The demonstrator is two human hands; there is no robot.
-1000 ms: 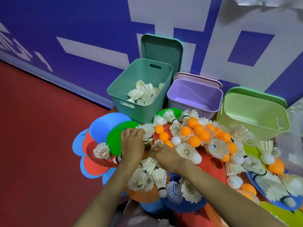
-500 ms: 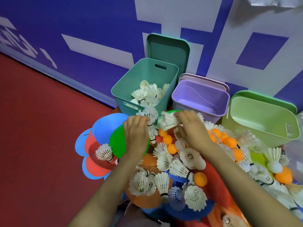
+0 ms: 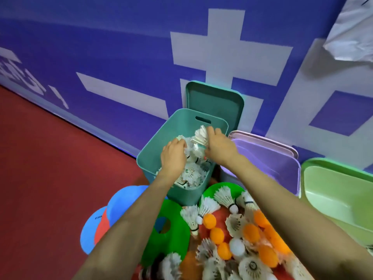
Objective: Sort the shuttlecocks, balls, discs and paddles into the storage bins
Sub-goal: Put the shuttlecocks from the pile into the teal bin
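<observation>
Both hands hang over the teal bin (image 3: 150,156), far left in the row; the left grip (image 3: 173,156) and right grip (image 3: 219,146) each clutch a bunch of shuttlecocks (image 3: 199,136) above the heap already inside. Likely risks: let go this high, light feathers may bounce off the heap, over the left rim onto the red floor (image 3: 50,178), or over the right rim into the purple bin (image 3: 268,158) just beside. Feathers may also snag on fingers. Above the bin there is open room. The lid (image 3: 216,102) leans on the wall behind. Forearms cross the near pile, so a low pull-back could scatter orange balls (image 3: 250,232)
</observation>
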